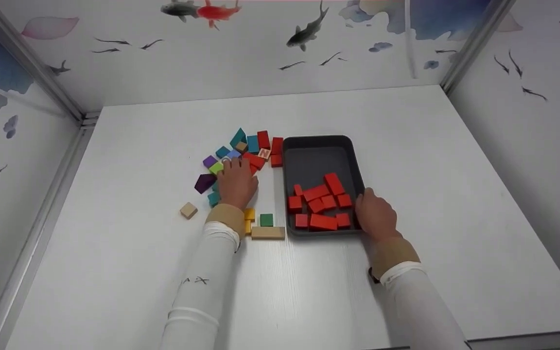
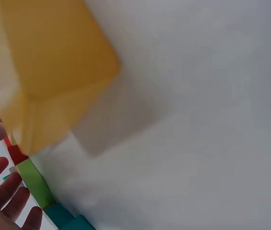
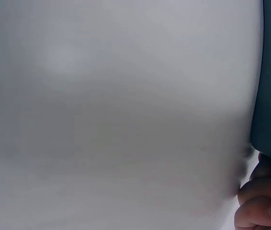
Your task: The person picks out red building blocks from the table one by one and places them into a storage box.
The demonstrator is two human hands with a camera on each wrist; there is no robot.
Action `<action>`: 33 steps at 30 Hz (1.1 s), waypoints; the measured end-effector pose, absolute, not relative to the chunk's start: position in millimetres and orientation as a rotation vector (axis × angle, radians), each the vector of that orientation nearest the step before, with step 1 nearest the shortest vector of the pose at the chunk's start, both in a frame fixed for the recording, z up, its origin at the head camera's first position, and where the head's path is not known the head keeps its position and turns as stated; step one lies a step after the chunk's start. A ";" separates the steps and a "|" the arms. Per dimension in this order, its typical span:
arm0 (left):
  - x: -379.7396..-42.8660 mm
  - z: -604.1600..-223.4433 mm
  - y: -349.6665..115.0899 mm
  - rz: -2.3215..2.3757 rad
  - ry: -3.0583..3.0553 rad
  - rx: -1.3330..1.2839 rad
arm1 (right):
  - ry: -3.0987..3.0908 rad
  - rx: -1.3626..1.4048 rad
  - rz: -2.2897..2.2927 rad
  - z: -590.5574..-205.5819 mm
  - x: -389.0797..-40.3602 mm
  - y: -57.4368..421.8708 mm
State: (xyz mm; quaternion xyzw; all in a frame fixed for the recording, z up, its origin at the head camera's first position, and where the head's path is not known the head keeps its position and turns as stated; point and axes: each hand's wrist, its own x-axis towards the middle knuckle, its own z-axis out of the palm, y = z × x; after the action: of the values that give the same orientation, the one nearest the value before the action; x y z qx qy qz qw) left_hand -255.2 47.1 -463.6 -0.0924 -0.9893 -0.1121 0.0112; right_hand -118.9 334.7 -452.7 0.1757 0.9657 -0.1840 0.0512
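1. only the head view shows the whole dark tray (image 1: pixel 315 158), with red blocks (image 1: pixel 323 222) in its near half and mixed blocks (image 1: pixel 253 161) left of it.
2. there the left hand (image 1: pixel 237 183) covers part of the pile; the left wrist view shows its fingers loosely spread by a lime block (image 2: pixel 34 182), though touch is unclear.
3. that view also has a yellow block (image 2: pixel 63 52) looming close.
4. the right hand (image 1: pixel 377 214) grips the tray's near right side; the right wrist view shows curled fingers at its edge.
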 end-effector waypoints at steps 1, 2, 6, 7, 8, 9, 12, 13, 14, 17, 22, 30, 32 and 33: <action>-254.7 -464.2 46.6 -0.329 -3.091 -0.303 | 2.929 0.531 -0.563 -452.8 -118.9 334.7; -254.4 -464.5 46.1 -0.309 -3.099 -0.316 | 2.923 0.530 -0.563 -452.7 -118.8 334.7; -255.2 -461.8 46.3 -0.264 -3.131 -0.352 | 2.926 0.525 -0.556 -451.5 -118.5 335.9; -255.6 -460.1 47.3 -0.265 -3.140 -0.348 | 2.932 0.523 -0.554 -450.9 -118.5 336.3; -256.0 -458.5 48.3 -0.268 -3.145 -0.345 | 2.938 0.521 -0.553 -450.4 -118.6 336.7; -256.1 -457.1 49.5 -0.266 -3.151 -0.339 | 2.943 0.519 -0.555 -449.9 -118.6 337.1; -254.1 -454.7 53.2 -0.270 -3.183 -0.325 | 2.956 0.510 -0.554 -449.5 -118.7 337.8; -252.9 -455.1 54.2 -0.259 -3.199 -0.326 | 2.955 0.511 -0.553 -450.0 -118.6 338.3; -251.4 -455.6 55.1 -0.251 -3.212 -0.333 | 2.953 0.513 -0.553 -450.8 -118.3 338.5; -247.3 -457.5 56.4 -0.212 -3.247 -0.354 | 2.949 0.522 -0.549 -454.2 -116.9 339.0; -245.3 -456.5 56.6 -0.191 -3.267 -0.353 | 2.926 0.531 -0.565 -456.9 -114.7 337.4; -246.6 -444.6 67.1 -0.369 -3.223 -0.334 | 2.950 0.523 -0.557 -454.5 -117.7 335.4; -246.2 -439.9 72.3 -0.373 -3.188 -0.340 | 2.954 0.516 -0.558 -454.3 -117.9 334.9; -245.6 -437.5 74.9 -0.372 -3.168 -0.349 | 2.954 0.515 -0.557 -454.5 -117.7 334.7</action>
State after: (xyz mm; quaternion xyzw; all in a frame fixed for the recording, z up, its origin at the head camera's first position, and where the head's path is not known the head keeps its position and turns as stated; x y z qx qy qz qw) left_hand -245.6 74.9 -437.5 -0.1087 -0.9867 -0.1160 -0.0335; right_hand -117.7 334.7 -454.5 0.1687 0.9676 -0.1823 0.0457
